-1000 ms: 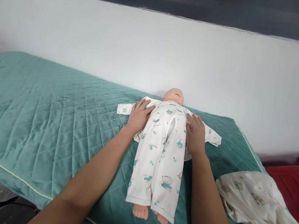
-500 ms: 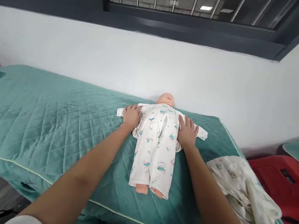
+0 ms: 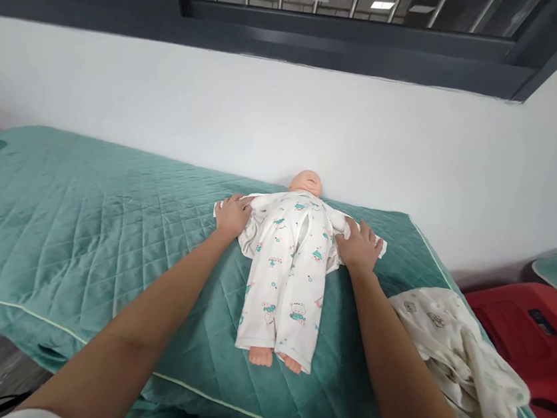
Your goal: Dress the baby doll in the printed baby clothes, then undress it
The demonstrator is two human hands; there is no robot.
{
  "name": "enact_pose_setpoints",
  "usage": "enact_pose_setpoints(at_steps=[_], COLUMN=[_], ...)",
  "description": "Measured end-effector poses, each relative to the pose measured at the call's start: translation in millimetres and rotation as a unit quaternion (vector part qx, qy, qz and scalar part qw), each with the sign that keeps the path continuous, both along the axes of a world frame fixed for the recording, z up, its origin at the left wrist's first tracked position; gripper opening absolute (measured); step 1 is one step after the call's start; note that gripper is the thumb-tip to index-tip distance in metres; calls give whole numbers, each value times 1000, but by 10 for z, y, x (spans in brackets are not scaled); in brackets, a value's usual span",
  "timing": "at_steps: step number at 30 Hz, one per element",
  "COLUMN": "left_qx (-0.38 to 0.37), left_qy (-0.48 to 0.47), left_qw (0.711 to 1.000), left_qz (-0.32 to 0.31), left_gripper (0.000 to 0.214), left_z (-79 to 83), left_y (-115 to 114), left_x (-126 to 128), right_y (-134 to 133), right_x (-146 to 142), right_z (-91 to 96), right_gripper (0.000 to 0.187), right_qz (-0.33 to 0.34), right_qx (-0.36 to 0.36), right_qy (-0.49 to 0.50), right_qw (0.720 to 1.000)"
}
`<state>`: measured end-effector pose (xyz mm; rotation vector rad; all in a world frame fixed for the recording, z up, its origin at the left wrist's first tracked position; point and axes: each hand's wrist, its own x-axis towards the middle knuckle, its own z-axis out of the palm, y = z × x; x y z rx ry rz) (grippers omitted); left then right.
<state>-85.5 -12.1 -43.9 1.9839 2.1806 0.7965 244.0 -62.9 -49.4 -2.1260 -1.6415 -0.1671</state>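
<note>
A baby doll [image 3: 306, 181] lies on its back near the wall, dressed in a white romper [image 3: 287, 284] printed with teal animals. Its bare feet stick out at the near end. My left hand [image 3: 232, 214] rests on the romper's left sleeve, fingers curled over the cloth. My right hand [image 3: 359, 245] lies flat on the right sleeve with fingers spread. Both arms reach forward on either side of the doll's body.
The doll lies on a teal quilted bed [image 3: 81, 213] against a white wall under a dark window frame. A crumpled white printed cloth [image 3: 462, 364] lies at the bed's right end. A red object [image 3: 521, 330] stands beyond it on the right.
Both hands have slid outward from the doll's chest onto the sleeves. The view has tilted up, so the window now shows.
</note>
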Motion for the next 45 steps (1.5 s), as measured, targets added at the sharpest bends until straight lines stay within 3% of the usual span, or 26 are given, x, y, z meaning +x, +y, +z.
enact_pose_setpoints(at_steps=[5, 10, 14, 16, 18, 21, 25, 28, 34, 38, 45], left_qx=[2, 12, 9, 18, 28, 33, 34, 33, 21, 22, 27], left_qy=[-2, -29, -50, -52, -46, -21, 17, 50, 73, 61, 53], left_qw=[1000, 999, 999, 998, 998, 999, 998, 995, 994, 995, 996], left_qz=[3, 9, 3, -2, -13, -31, -55, -75, -82, -81, -69], left_gripper=[42, 38, 39, 38, 37, 36, 40, 45, 45, 48, 48], left_z=[0, 17, 6, -8, -19, -22, -3, 6, -2, 31, 140], left_y=[-8, -12, 21, 43, 64, 85, 67, 42, 61, 62, -12], left_x=[16, 47, 48, 58, 72, 87, 87, 90, 102, 99, 122], right_y=[-27, -113, -118, -60, 55, 315, 679, 853, 977, 966, 832], right_x=[-31, -133, -428, -689, -986, -1399, -1788, -1969, -2118, -2071, -1892], right_z=[-14, 57, 314, 509, 705, 910, 931, 831, 711, 809, 1049], right_gripper=[56, 52, 47, 48, 51, 48, 36, 36, 29, 25, 38], right_qz=[24, 120, 200, 248, 316, 377, 379, 360, 323, 326, 340], right_qx=[22, 93, 201, 204, 153, 6, -121, -150, -189, -209, -200], right_qy=[-13, 26, 131, 146, 113, 11, -181, -251, -274, -281, -305], right_qw=[999, 988, 950, 936, 929, 926, 900, 886, 886, 878, 867])
